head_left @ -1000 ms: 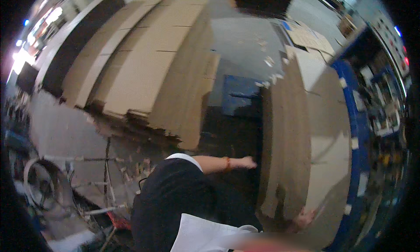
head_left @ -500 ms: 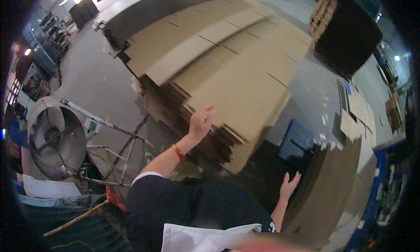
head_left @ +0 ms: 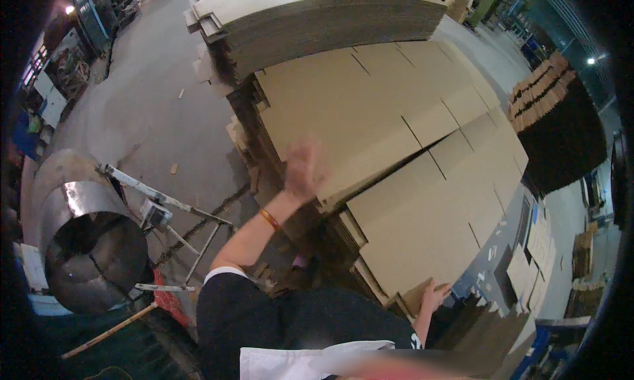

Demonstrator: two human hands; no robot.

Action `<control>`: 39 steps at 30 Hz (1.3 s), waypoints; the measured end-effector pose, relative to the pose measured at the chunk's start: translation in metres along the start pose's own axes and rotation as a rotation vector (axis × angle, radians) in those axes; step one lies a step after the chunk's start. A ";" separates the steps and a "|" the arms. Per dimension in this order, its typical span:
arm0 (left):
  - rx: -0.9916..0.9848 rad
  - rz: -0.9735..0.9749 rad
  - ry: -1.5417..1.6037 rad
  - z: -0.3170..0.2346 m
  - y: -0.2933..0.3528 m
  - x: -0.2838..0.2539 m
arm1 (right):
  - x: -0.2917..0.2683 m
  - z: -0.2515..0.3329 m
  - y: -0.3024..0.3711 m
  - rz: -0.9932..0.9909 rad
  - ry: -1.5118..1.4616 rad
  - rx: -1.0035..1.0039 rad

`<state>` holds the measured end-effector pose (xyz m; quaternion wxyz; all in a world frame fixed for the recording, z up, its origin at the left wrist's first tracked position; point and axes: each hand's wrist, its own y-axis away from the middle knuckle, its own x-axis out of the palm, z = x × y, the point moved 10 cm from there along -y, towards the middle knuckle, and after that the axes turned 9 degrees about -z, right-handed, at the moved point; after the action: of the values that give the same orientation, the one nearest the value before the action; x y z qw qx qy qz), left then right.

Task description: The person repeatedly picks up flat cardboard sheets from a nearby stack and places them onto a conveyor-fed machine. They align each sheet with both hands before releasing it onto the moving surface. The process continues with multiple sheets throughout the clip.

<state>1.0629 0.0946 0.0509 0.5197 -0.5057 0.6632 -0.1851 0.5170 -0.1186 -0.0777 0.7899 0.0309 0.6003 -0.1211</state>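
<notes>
Slotted flat cardboard sheets (head_left: 422,202) lie in a wide stack before me, the upper sheet at the far left overlapping the nearer one. Over the left edge of the upper sheet is my left hand (head_left: 305,172), smeared by motion, so its fingers and any contact are unclear. An orange bracelet (head_left: 269,220) circles that wrist. My right hand (head_left: 432,298) is at the near right corner of the lower sheet, against its edge. Its thumb and fingers stand apart, and no firm grip shows.
Behind rises a taller cardboard stack (head_left: 330,30); a dark bundle of cardboard (head_left: 561,122) stands far right. At left are a round metal fan housing (head_left: 92,248) and a white metal frame (head_left: 198,238). Cut cardboard pieces (head_left: 528,261) lie at right. A wooden stick (head_left: 109,330) is lower left.
The view has shifted, bringing the rear stack further in. My right hand has come from beside the stack to the near sheet's edge. My left hand is now blurred over the upper sheet.
</notes>
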 end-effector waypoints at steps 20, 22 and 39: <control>-1.231 -0.550 0.987 0.376 -0.211 -0.052 | -0.027 0.013 0.020 -0.172 -0.075 0.013; -1.220 -0.540 0.893 0.364 -0.201 -0.049 | -0.032 0.024 0.021 -0.185 -0.122 -0.045; -1.123 -0.015 0.884 0.148 0.023 -0.017 | -0.009 0.756 0.163 1.345 -1.434 -0.194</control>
<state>1.1806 0.1602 -0.0163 -0.1381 -0.5792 0.8034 -0.0068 1.2637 -0.1058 0.1250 0.8700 0.2199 -0.1559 0.4128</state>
